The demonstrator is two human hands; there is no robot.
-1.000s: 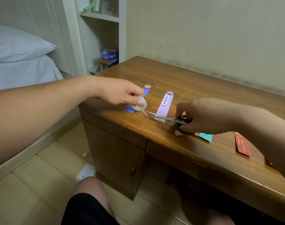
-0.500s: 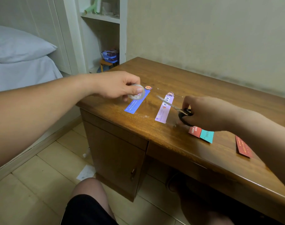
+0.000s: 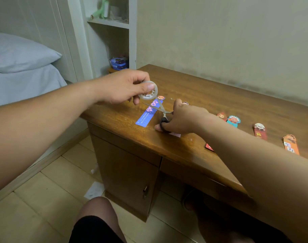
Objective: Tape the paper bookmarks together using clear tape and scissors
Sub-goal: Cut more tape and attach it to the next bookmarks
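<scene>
Clear plastic tape is sitting on one small roll (image 3: 148, 90). The left hand (image 3: 121, 87) is pinching the roll with thumb and fingers and holding it up in the air, a bit left of the middle of the frame. The right hand (image 3: 183, 120) is gripping the one pair of scissors (image 3: 161, 109) by the black loops, right in the middle. The blades are standing apart like an X just under the roll, over a blue bookmark (image 3: 148, 114) lying flat on the brown desk (image 3: 219, 88). The tape is looking thin and very light. I am guessing it will curl and stick to itself, so holding the roll and the loose end is best; that end is too clear for me to see. The bookmarks are looking light, bendy and easy to slide, so pressing one flat should help. I am counting six bookmarks: the blue one, a pink one (image 3: 175, 134) mostly hiding under the right hand, a red one (image 3: 222, 116) beside a teal one (image 3: 233, 121), then a dark red one (image 3: 259, 131) and an orange one (image 3: 290, 143) near the right edge.
</scene>
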